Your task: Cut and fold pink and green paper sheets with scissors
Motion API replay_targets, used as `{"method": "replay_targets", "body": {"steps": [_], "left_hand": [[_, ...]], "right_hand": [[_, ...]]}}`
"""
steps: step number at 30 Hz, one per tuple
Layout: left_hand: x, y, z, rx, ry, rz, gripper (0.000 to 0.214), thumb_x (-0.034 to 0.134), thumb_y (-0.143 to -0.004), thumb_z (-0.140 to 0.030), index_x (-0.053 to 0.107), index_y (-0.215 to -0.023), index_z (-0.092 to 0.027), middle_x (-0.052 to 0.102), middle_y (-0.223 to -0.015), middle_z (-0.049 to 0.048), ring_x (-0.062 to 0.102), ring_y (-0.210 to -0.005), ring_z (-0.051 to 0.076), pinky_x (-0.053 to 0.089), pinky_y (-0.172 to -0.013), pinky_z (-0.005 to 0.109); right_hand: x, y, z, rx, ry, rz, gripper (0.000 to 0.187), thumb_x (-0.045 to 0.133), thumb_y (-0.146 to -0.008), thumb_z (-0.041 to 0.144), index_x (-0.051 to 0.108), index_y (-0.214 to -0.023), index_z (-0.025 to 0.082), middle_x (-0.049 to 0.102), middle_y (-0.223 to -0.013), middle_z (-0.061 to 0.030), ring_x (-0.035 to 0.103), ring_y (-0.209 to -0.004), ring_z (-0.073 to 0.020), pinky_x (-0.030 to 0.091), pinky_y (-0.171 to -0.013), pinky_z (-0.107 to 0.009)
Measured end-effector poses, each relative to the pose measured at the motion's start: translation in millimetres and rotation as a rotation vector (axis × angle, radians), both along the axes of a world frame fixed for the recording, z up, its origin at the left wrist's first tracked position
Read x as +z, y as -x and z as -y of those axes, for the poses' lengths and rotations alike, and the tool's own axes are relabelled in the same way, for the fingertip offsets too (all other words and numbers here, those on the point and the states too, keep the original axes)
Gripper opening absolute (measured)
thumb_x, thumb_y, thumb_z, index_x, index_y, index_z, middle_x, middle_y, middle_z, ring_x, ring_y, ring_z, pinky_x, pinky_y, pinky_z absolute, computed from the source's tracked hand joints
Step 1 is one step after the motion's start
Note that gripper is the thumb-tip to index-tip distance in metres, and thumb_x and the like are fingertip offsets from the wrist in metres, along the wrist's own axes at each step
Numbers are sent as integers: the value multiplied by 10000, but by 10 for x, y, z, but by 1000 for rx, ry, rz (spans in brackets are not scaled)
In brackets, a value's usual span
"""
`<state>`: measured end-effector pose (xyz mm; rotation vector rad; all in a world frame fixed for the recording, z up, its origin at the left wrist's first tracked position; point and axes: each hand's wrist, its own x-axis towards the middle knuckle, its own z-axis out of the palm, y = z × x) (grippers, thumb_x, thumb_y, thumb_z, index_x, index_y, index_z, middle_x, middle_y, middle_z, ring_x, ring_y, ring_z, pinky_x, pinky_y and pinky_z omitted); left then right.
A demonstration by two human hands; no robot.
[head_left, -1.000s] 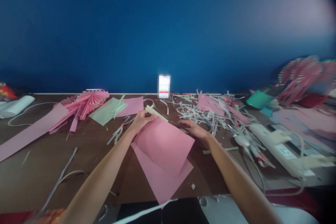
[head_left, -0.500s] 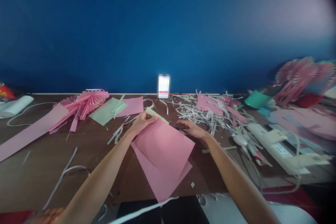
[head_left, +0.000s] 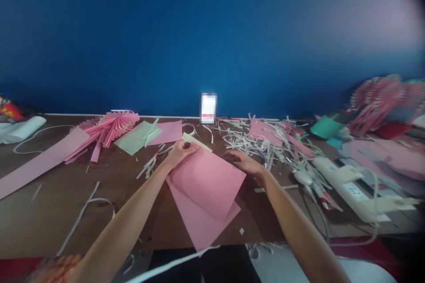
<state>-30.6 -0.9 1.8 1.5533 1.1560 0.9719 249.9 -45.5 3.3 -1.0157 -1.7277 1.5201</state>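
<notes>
— While my left hand point(head_left: 179, 152) pinches the far corner of the folded pink paper sheet point(head_left: 206, 194), thumb and fingers closed on that corner, the sheet runs back toward me from the grip, its long axis slanting from the far left corner down to the point hanging at the near table edge.

— And your right hand?

— My right hand point(head_left: 241, 161) lies flat, fingers stretched out and holding nothing, its fingertips pressing the sheet's far right edge. Both hands sit at the far end of the paper, the left at the corner itself, the right just beside it, across the top fold.

— How do the arms lie?

— Both forearms reach forward and converge, the left coming in from the lower left, the right from the lower right, wrists low to the brown table point(head_left: 56, 212). The upper layer of the sheet lies skewed over the lower one, so two near corners show.

— What's around it?

— A pale green strip point(head_left: 196, 141) lies just past my left fingers. Farther left, a green sheet point(head_left: 136, 138) and a pleated pink fan point(head_left: 106, 129). To the right, a heap of paper shreds point(head_left: 265, 141), then a white power strip point(head_left: 352, 188), well apart from the right hand.
</notes>
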Motion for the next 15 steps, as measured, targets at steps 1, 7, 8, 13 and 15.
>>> {"method": "replay_targets", "body": {"steps": [1,7,8,13,15], "left_hand": [[2,-1,5,7,2,7,381,698,-637,-486,595,-747,-136,587,-684,28,514,-599,141,341,-507,241],[26,-6,12,7,-7,-22,380,699,-622,-501,585,-688,-144,567,-613,20,513,-581,151,340,-495,248],[27,-5,10,-1,-9,-26,377,697,-623,-501,582,-673,-146,563,-603,20,512,-576,152,338,-492,250],[12,8,14,-3,-11,-21,371,700,-617,-497,599,-688,-148,574,-610,27,523,-593,162,344,-495,254],[5,9,18,1,-12,-23,370,702,-613,-495,601,-688,-147,574,-613,28,522,-593,160,342,-495,252]], "right_hand": [[16,-16,5,-7,-4,7,427,716,-703,417,614,-1048,185,664,-1047,-73,620,-950,-235,479,-765,-301],[42,-55,-2,77,20,24,468,684,-721,493,610,-1046,165,672,-992,-81,629,-925,-239,485,-765,-313],[42,-49,-3,89,14,17,470,679,-723,502,612,-1039,160,671,-995,-84,628,-930,-239,482,-774,-315],[51,-27,13,82,29,34,473,671,-735,501,618,-1058,160,673,-987,-83,621,-949,-242,481,-787,-320],[46,-22,17,79,51,36,472,677,-734,487,619,-1069,160,676,-971,-80,625,-933,-238,485,-774,-318]]}}
